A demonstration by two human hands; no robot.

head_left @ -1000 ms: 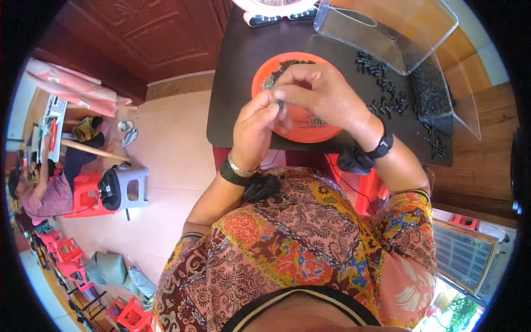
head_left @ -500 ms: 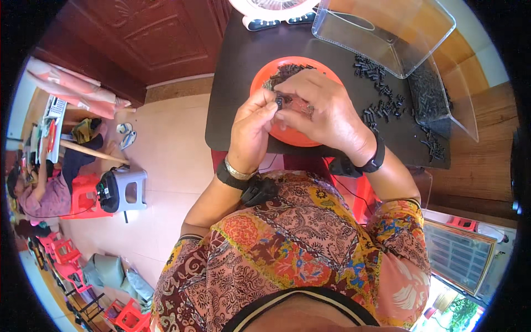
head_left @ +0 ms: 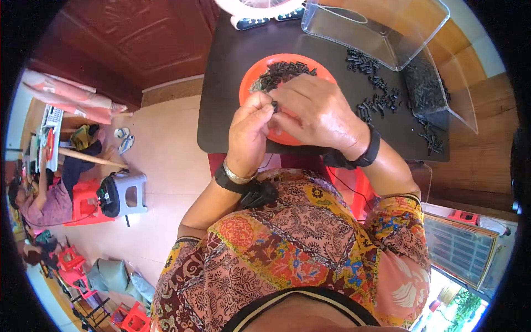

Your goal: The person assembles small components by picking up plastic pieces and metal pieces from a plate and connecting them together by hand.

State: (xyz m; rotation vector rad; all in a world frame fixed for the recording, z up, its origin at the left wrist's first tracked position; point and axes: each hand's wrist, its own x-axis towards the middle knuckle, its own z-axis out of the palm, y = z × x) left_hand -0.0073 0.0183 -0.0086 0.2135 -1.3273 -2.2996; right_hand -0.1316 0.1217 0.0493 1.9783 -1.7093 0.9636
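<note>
Above an orange-red round dish (head_left: 248,71), my left hand (head_left: 246,128) pinches a small black tube-like part (head_left: 275,105) between thumb and fingertips. My right hand (head_left: 316,113) is curled in against that same part, its fingers closed; what its fingertips hold is hidden behind the hand. In the dish lie many black tube-like parts (head_left: 287,72) and, at its left side, a heap of small silvery metal bits (head_left: 257,85). Both wrists wear black bands, and the left also has a metal bracelet.
Loose black parts (head_left: 381,105) are scattered on the dark table (head_left: 221,110) to the right. Beyond them stand a transparent bin (head_left: 381,36) and another bin of black parts (head_left: 426,88). A pink-white fan base (head_left: 260,10) sits at the back. A person (head_left: 50,202) sits far left.
My right hand's fingers have closed in toward the black part in my left hand. The view has shifted slightly, and more of the parts in the dish now show.
</note>
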